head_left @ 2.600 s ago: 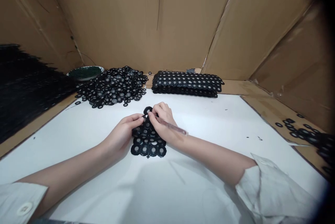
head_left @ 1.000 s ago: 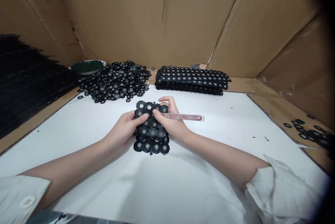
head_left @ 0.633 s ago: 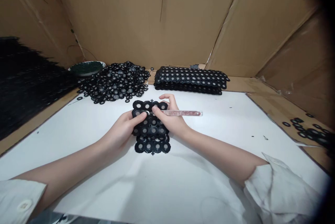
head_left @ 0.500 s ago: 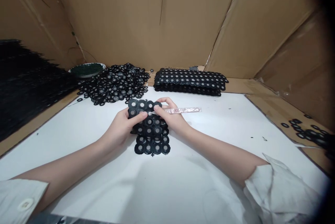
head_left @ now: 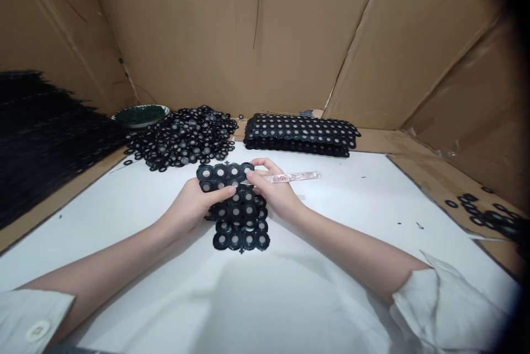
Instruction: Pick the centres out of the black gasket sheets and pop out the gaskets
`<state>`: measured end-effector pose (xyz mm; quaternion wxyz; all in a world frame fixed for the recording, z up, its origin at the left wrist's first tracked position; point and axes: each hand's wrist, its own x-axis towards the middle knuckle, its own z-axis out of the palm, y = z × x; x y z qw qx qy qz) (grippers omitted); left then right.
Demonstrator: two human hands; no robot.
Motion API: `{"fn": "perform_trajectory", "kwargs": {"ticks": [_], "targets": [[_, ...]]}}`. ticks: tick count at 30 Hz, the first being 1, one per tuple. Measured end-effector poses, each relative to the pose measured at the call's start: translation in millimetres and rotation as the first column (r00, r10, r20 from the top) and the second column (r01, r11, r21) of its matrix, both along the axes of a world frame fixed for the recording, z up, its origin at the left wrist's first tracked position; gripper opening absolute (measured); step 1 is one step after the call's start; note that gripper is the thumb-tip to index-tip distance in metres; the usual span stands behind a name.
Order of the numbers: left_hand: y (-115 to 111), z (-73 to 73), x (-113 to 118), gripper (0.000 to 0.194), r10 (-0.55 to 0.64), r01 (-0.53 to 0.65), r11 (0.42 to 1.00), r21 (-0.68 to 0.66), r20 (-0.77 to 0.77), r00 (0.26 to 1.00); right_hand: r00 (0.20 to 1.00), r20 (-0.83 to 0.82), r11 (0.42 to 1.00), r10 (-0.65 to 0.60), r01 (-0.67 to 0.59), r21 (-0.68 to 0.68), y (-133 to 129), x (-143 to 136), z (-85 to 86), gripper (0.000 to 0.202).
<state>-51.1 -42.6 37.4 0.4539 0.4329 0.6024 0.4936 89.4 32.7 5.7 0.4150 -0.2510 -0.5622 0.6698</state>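
My left hand (head_left: 192, 202) grips the left side of a black sheet of joined rings with pale grey centres (head_left: 235, 211), its thumb lying across the face. In my right hand (head_left: 275, 188) is a slim pointed tool with a clear, red-marked handle (head_left: 295, 177). Its thin tip points left at a ring in the second row, close to my left thumb. The right fingers are also at the sheet's upper right edge, partly behind it. Under the held sheet, a similar black ring sheet (head_left: 241, 241) lies on the white table (head_left: 265, 299).
A heap of loose black rings (head_left: 186, 138) lies behind, beside a dish of dark green material (head_left: 141, 115). Stacked ring sheets (head_left: 301, 132) stand at the back. A dark stack (head_left: 49, 141) fills the left; scattered rings (head_left: 492, 213) lie right. Cardboard walls (head_left: 232, 33) enclose the table.
The upper part of the held sheet has shifted slightly left. My left thumb and the tool tip have moved a little across it. The whole view has dropped slightly.
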Motion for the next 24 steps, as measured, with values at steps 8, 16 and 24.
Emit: {"fn": "perform_trajectory", "kwargs": {"ticks": [8,16,24], "targets": [[-0.5,-8.0,-0.4,0.036,-0.033,0.049,0.997,-0.065,0.223,0.974,0.998,0.032,0.993,-0.060,0.057,0.103,-4.6,-2.2,-1.3,0.022],[-4.6,-11.6,5.2,0.034,-0.036,0.058,0.996,-0.064,0.302,0.953,0.990,0.081,0.902,-0.119,0.074,0.426,-8.6,0.9,-3.8,0.025],[-4.5,-8.5,5.3,0.032,-0.035,0.070,0.993,-0.095,0.333,0.942,0.977,0.127,0.867,-0.171,0.088,0.490,-9.7,-2.5,-1.9,0.025]]}}
